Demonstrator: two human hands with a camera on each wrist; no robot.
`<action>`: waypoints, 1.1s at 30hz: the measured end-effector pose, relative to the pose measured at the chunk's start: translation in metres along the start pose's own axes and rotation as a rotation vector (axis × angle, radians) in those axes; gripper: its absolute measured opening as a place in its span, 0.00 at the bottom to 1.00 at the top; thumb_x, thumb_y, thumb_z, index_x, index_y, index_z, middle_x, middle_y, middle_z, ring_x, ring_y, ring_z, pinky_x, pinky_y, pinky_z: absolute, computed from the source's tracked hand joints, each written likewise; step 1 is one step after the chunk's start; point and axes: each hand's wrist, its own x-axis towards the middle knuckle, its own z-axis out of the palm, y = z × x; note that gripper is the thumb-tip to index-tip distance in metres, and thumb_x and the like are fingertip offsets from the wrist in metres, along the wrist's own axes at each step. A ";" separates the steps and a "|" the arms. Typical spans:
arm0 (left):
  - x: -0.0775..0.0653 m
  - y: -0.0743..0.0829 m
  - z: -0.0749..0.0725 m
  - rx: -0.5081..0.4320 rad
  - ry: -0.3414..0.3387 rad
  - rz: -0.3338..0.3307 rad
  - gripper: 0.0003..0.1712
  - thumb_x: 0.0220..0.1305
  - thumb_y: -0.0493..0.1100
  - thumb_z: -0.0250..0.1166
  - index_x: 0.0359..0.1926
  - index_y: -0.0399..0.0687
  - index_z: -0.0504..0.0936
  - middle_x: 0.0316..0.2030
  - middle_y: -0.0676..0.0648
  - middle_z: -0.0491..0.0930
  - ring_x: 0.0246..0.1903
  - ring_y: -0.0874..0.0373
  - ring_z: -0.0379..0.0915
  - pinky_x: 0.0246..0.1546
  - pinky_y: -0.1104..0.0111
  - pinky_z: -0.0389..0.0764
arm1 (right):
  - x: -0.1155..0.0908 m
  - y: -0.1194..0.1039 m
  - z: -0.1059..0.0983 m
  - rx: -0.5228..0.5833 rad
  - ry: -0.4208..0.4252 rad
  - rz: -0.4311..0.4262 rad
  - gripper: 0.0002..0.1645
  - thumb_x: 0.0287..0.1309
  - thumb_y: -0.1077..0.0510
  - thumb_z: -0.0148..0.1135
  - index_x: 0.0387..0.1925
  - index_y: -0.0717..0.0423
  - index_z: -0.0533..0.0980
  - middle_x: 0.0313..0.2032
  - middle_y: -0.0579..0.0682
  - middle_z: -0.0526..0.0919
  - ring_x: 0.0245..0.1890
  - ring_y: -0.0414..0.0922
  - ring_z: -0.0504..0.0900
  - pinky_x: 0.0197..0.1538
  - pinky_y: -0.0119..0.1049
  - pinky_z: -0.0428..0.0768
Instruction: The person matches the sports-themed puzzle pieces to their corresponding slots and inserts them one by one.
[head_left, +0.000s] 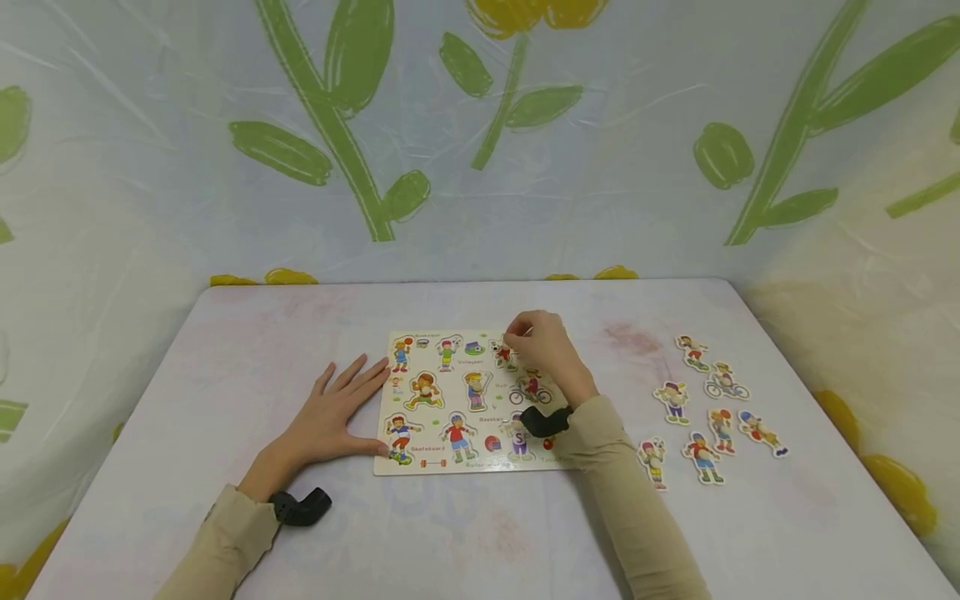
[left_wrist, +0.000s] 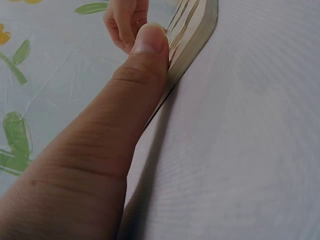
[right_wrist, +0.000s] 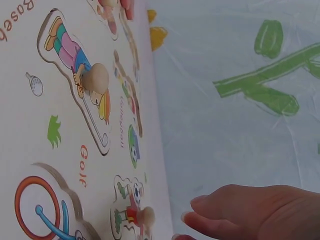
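A wooden puzzle board [head_left: 442, 425] with sports figures lies on the table. My left hand [head_left: 330, 417] rests at its left side, fingers spread, with fingertips and thumb at the edge; the left wrist view shows the thumb [left_wrist: 145, 75] against the board's side. Over the board's far right corner is my right hand [head_left: 543, 342], fingers loosely bent beside the soccer player piece [right_wrist: 131, 212]. In the right wrist view, the fingertips [right_wrist: 192, 217] stand apart from that piece's round knob. The golfer piece [right_wrist: 80, 65] sits in its cutout, knob up, and the runner piece [head_left: 425, 390] is to its left.
Several loose figure pieces lie right of the board, among them a cyclist [head_left: 725, 382], a skater in a blue helmet [head_left: 703, 458] and a baseball player [head_left: 671, 402]. Behind the table [head_left: 480, 533] hangs a flowered sheet [head_left: 600, 192].
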 end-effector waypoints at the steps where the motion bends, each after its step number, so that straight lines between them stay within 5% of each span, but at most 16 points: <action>1: 0.000 0.000 0.000 0.000 -0.001 0.001 0.67 0.44 0.81 0.65 0.78 0.51 0.56 0.77 0.52 0.52 0.76 0.45 0.40 0.70 0.39 0.37 | -0.001 0.000 -0.003 -0.002 0.007 -0.008 0.08 0.63 0.57 0.64 0.35 0.59 0.83 0.34 0.55 0.83 0.33 0.50 0.80 0.34 0.42 0.80; 18: 0.000 -0.001 0.001 0.013 0.000 -0.001 0.68 0.43 0.82 0.65 0.78 0.52 0.56 0.77 0.52 0.52 0.76 0.45 0.40 0.70 0.39 0.37 | -0.025 0.025 -0.048 -0.127 0.048 0.006 0.09 0.63 0.57 0.64 0.35 0.60 0.83 0.35 0.55 0.84 0.32 0.50 0.79 0.34 0.40 0.78; 33: 0.001 0.000 0.001 0.009 0.007 0.002 0.68 0.43 0.81 0.65 0.77 0.50 0.57 0.77 0.52 0.52 0.76 0.44 0.41 0.70 0.38 0.38 | -0.053 0.050 -0.091 -0.216 0.082 0.105 0.13 0.64 0.55 0.62 0.39 0.63 0.82 0.37 0.58 0.83 0.35 0.52 0.77 0.33 0.39 0.75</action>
